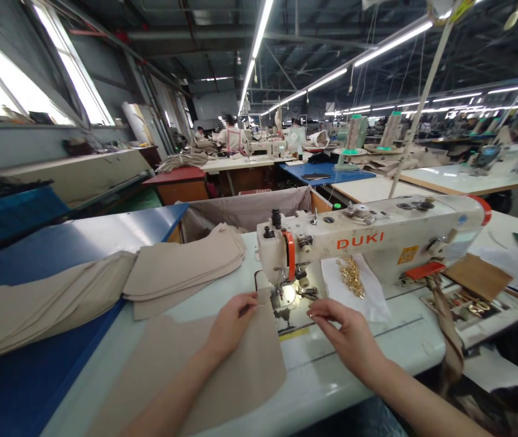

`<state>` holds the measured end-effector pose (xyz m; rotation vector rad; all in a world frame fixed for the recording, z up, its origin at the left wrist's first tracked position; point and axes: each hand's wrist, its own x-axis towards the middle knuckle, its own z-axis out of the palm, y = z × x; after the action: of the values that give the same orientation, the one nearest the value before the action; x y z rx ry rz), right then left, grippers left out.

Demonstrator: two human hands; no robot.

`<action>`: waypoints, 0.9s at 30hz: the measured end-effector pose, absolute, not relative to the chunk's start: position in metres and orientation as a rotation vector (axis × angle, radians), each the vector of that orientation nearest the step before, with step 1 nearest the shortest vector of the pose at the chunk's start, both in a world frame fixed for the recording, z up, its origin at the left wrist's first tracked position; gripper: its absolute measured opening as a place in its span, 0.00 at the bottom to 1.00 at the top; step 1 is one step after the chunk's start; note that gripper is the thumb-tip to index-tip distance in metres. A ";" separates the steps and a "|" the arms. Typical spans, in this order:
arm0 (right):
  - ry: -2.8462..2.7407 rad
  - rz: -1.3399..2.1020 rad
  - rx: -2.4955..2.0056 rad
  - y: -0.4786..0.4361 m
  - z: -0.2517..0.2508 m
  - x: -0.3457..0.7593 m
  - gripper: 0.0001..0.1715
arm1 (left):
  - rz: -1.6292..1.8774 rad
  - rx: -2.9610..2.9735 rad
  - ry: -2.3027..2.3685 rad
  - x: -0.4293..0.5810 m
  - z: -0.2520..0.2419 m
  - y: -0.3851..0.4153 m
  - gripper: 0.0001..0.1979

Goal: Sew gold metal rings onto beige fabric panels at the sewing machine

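A beige fabric panel (241, 370) lies flat on the pale sewing table, its upper edge close to the needle area. My left hand (232, 325) rests on it, fingers curled and thumb and forefinger closed at the panel's edge. To the right of the needle plate, my right hand (345, 334) is raised a little, thumb and fingertips pinched together. Something tiny with a glint shows at those fingertips, too small to name. The white DUKI sewing machine (313, 243) stands just beyond both hands. Behind my right hand, small gold metal pieces (350, 276) lie on a white sheet (377, 297).
Stacked beige panels (186, 261) lie at the left, with another stack (50, 303) on the blue table (8, 394). An open drawer-like tray (481, 315) with scissors and small parts is at the right. Behind the machine is a cloth-lined bin (250, 212).
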<state>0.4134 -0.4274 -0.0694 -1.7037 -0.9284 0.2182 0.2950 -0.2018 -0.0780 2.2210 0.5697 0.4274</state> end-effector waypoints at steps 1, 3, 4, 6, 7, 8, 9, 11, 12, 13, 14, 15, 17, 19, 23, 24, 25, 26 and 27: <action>-0.931 0.253 -1.697 -0.425 -0.071 0.410 0.07 | 0.418 2.233 0.559 0.293 -0.082 -0.203 0.09; -0.921 0.340 -1.675 -0.420 -0.075 0.403 0.07 | 0.413 2.241 0.558 0.287 -0.088 -0.205 0.09; -0.904 0.390 -1.658 -0.416 -0.077 0.400 0.07 | 0.410 2.240 0.567 0.284 -0.090 -0.206 0.09; -0.846 0.492 -1.609 -0.406 -0.082 0.395 0.07 | 0.394 2.234 0.582 0.280 -0.090 -0.208 0.09; -0.810 0.541 -1.579 -0.400 -0.086 0.393 0.06 | 0.386 2.226 0.587 0.279 -0.089 -0.210 0.09; -0.775 0.584 -1.546 -0.393 -0.089 0.392 0.06 | 0.381 2.214 0.592 0.277 -0.088 -0.211 0.09; -0.740 0.613 -1.508 -0.387 -0.092 0.390 0.06 | 0.383 2.201 0.595 0.276 -0.087 -0.212 0.10; -0.684 0.627 -1.439 -0.375 -0.098 0.389 0.05 | 0.412 2.170 0.605 0.273 -0.085 -0.217 0.11; -0.663 0.616 -1.415 -0.371 -0.100 0.388 0.04 | 0.430 2.154 0.611 0.272 -0.084 -0.220 0.11; -0.647 0.602 -1.399 -0.366 -0.102 0.388 0.04 | 0.440 2.135 0.617 0.270 -0.083 -0.224 0.11; -0.634 0.590 -1.391 -0.363 -0.103 0.388 0.04 | 0.435 2.109 0.622 0.269 -0.081 -0.228 0.12; -0.626 0.586 -1.389 -0.360 -0.104 0.388 0.04 | 0.419 2.076 0.626 0.268 -0.080 -0.231 0.12; -0.616 0.601 -1.389 -0.358 -0.105 0.388 0.05 | 0.367 1.998 0.627 0.267 -0.077 -0.238 0.12; -0.610 0.622 -1.387 -0.359 -0.103 0.388 0.06 | 0.323 1.917 0.622 0.266 -0.075 -0.241 0.12; -0.641 0.735 -1.355 -0.369 -0.093 0.388 0.10 | 0.235 1.734 0.601 0.263 -0.070 -0.240 0.11; -0.660 0.788 -1.335 -0.372 -0.090 0.389 0.11 | 0.196 1.688 0.584 0.261 -0.068 -0.240 0.12; -0.678 0.845 -1.311 -0.375 -0.086 0.389 0.13 | 0.152 1.647 0.567 0.260 -0.066 -0.240 0.12; -0.691 0.903 -1.285 -0.378 -0.083 0.389 0.13 | 0.109 1.609 0.552 0.258 -0.063 -0.240 0.12; -0.696 0.955 -1.260 -0.380 -0.079 0.389 0.14 | 0.069 1.574 0.542 0.257 -0.061 -0.240 0.13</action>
<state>0.3887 -0.3802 -0.0790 -1.2604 -0.6963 0.9550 0.2566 -0.2403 -0.0613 1.5739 0.5416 0.0685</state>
